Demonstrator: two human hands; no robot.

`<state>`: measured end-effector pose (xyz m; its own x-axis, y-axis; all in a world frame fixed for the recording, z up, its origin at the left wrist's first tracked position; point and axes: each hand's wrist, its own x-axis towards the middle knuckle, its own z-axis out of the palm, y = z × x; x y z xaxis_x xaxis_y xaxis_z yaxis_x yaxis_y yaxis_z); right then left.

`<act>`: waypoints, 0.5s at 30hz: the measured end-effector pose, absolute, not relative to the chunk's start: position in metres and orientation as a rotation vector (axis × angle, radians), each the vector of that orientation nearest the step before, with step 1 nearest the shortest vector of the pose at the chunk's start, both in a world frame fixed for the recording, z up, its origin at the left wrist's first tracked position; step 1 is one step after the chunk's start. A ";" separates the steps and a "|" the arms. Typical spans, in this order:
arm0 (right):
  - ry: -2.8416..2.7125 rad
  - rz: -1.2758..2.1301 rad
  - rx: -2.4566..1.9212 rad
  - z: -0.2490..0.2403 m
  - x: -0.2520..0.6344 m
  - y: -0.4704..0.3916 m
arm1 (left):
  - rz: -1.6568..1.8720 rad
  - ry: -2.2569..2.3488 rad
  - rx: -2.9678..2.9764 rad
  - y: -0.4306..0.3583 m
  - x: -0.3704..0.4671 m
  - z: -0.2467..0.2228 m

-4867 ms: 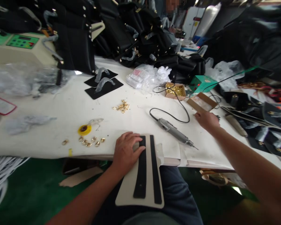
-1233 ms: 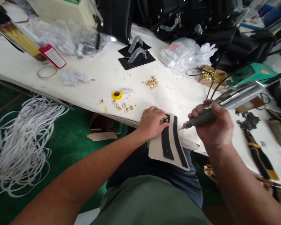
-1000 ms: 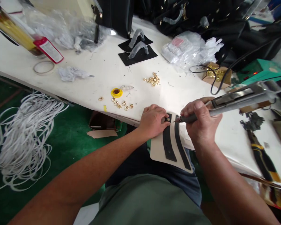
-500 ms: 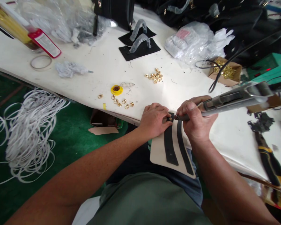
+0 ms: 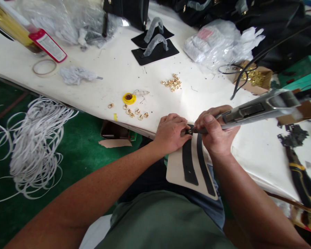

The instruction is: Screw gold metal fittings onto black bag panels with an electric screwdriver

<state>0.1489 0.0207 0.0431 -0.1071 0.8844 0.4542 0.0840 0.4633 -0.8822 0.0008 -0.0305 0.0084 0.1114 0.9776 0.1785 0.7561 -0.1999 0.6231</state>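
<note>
A beige panel [image 5: 175, 169] with two black strips lies against the table's front edge, over my lap. My left hand [image 5: 172, 133] presses on its upper end, thumb and fingers closed around a small dark piece with a metal fitting [image 5: 189, 131]. My right hand [image 5: 219, 133] is wrapped round the front of a grey electric screwdriver [image 5: 248, 112], which slants up to the right. Its tip meets the fitting beside my left fingertips; the exact contact is too small to tell. Loose gold-coloured fittings [image 5: 137, 111] lie left of the hands, and a pile of gold fittings [image 5: 173, 83] sits farther back.
Two black panels with plastic-wrapped handles [image 5: 155, 53] lie at the back, near a plastic bag [image 5: 209, 45]. Pliers [image 5: 302, 180] rest at right, below a cardboard box of gold parts [image 5: 256, 81]. A yellow spool [image 5: 129, 98] and a red bottle [image 5: 48, 45] stand left.
The rear of the screwdriver has swung slightly to the right and its tip has shifted a little left. Both hands keep their holds almost unmoved.
</note>
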 end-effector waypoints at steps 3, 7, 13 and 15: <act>-1.584 0.847 -0.878 0.041 0.150 0.022 | 0.801 1.692 2.017 -0.031 0.001 0.009; -1.574 0.903 -0.850 0.042 0.150 0.022 | 0.779 1.687 2.011 -0.031 0.001 0.010; -1.532 1.012 -0.840 0.044 0.147 0.019 | 0.746 1.676 2.009 -0.030 0.001 0.012; -1.545 1.047 -0.872 0.045 0.147 0.018 | 0.745 1.677 2.010 -0.030 0.001 0.012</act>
<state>0.1471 0.0184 0.0452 -0.2064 0.9154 0.3456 0.0184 0.3568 -0.9340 0.0011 -0.0301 0.0118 0.1307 0.9821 0.1353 0.7590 -0.1869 0.6237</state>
